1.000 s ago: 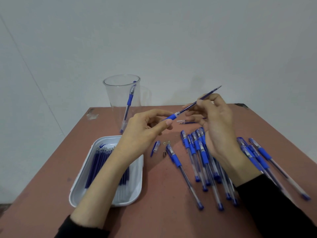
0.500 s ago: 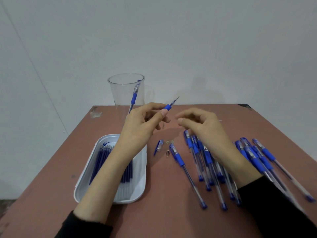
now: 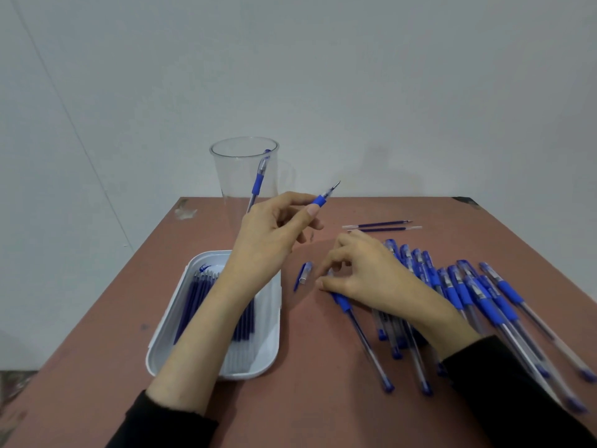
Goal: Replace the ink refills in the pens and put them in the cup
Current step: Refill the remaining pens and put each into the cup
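Observation:
My left hand (image 3: 274,237) holds a pen barrel (image 3: 323,198) by its blue grip, with the refill point aimed up and to the right. My right hand (image 3: 365,273) is down on the table, thumb and fingertips curled and pinching a small pen part that they mostly hide. Directly under that hand lies a capped blue pen (image 3: 355,321). A clear plastic cup (image 3: 232,176) at the back holds one blue pen (image 3: 260,176). The white tray (image 3: 268,360) at my left holds several blue refills (image 3: 193,302).
Several capped blue pens (image 3: 468,292) lie fanned out on the right of the brown table (image 3: 307,399). Two loose refills (image 3: 378,226) lie behind my right hand. A loose pen cap (image 3: 303,274) lies between the tray and my right hand.
My right hand let go of the refill it held a second ago, then dropped to the table beside the loose cap. The left hand kept the barrel raised.

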`<state>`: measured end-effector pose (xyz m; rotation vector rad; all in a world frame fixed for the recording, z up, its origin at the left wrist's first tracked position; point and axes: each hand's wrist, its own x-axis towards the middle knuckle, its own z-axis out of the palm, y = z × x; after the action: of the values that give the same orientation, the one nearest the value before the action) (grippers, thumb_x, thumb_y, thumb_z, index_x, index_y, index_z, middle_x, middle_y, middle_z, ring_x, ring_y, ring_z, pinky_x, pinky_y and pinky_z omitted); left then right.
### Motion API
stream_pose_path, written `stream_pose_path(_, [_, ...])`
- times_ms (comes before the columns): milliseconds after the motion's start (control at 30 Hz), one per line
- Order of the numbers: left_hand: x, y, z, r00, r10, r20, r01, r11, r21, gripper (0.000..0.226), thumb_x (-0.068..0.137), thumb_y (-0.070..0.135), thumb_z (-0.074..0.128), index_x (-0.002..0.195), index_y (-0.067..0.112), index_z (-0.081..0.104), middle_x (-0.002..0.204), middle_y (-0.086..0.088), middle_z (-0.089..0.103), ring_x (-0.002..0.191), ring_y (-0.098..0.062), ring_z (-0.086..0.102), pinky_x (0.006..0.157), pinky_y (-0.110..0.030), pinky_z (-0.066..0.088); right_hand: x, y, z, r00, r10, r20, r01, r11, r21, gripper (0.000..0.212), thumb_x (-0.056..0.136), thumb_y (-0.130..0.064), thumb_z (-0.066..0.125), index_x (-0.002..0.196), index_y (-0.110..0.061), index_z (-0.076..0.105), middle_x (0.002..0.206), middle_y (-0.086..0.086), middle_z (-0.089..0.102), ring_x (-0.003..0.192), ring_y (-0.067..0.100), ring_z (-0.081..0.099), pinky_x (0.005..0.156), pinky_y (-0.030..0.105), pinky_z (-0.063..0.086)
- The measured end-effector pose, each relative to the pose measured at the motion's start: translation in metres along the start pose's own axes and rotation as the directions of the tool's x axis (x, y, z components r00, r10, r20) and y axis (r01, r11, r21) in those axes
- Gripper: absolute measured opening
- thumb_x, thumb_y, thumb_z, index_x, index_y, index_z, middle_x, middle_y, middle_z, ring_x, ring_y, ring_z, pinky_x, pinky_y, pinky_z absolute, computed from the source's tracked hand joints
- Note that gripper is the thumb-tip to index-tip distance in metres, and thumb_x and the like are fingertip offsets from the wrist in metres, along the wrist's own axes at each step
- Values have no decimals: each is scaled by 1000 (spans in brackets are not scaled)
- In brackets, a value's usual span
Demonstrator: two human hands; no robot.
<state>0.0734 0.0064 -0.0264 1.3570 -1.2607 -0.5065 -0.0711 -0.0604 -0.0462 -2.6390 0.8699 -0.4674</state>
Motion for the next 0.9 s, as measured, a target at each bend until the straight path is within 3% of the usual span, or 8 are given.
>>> stream_pose_path(67, [0,0,0,1000,-2,1,2,1000,-1,12,92,23,59,100,23,68,78,1,73,58,-4,55,57,-14,42,1,4,-5,990,95,-107,-70,972,223,4,83,-27,71,82,-24,74,79,-8,63,77,2,53,67,13,41])
stream_pose_path(133, [-1,0,-1,1000,-3,8,3,1000,3,12,92,23,59,100,25,68,79,2,73,59,-4,55,57,-14,42,3,10,-11,945,259,-198,-133,861,491,3,84,-22,70,83,-22,73,74,-6,68,66,0,56,62,9,42])
stream_pose_path(200, [-2,1,-1,1000,-8,21,8,1000,12,13,92,22,59,100,27,68,79,2,73,60,-3,55,57,-12,42,3,14,-17,894,401,-200,-105,621,777,5,86,-16,68,88,-14,73,75,0,70,67,5,60,65,16,47])
stream_pose_path(267, [-2,1,0,999,-10,39,9,1000,30,15,92,22,60,102,26,69,79,3,73,60,-2,55,57,-10,41,4,15,-23,877,454,-160,-22,370,929,8,87,-11,66,91,-6,71,75,6,70,72,14,62,68,22,51])
stream_pose_path(333, [-2,1,1,998,-13,60,11,999,49,15,91,22,60,102,24,70,78,3,73,60,0,55,56,-9,40,4,13,-25,881,451,-147,22,271,962,9,89,-10,62,92,-5,70,75,6,70,74,16,64,68,22,52])
stream_pose_path(533, [-4,2,2,995,-20,97,12,996,88,17,90,22,61,104,20,71,78,5,72,61,5,58,55,-6,39,4,12,-25,877,453,-157,70,204,977,10,89,-9,60,92,-6,69,75,5,69,70,12,63,67,20,53])
stream_pose_path(900, [-4,5,2,996,-20,91,9,993,118,18,90,21,62,105,19,71,78,5,72,60,7,57,55,-6,40,4,13,-23,900,398,-178,47,316,947,9,85,-10,65,90,-10,72,77,3,71,79,17,63,66,19,50])
